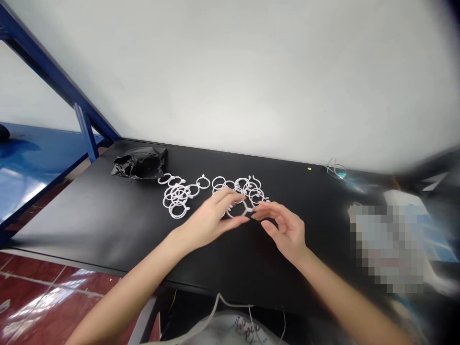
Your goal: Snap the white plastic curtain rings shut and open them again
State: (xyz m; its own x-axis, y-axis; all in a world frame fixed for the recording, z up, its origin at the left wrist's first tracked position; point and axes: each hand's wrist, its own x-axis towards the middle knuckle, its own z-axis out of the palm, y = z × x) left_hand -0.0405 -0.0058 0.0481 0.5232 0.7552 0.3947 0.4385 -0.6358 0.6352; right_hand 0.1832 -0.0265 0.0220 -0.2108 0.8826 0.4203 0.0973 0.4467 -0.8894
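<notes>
My left hand (221, 211) grips a thin white ring (246, 206) between thumb and fingers, just above the black table. A small knob sticks out from the ring toward the right. Close by that knob is my right hand (282, 225), its fingers bent and its thumb apart from them; whether a fingertip touches the knob I cannot tell. Behind my hands lies a pile of white rings (257, 194), partly hidden by the left hand. Another loose group of white rings (178, 194), several overlapping, rests to the left.
A crumpled black plastic bag (143, 162) lies at the table's back left. On the black table (118, 211), a blurred clear item (338, 170) is at the back right, with a blurred-out object (388, 244) nearer. A blue metal frame (53, 72) stands left, against a pale wall.
</notes>
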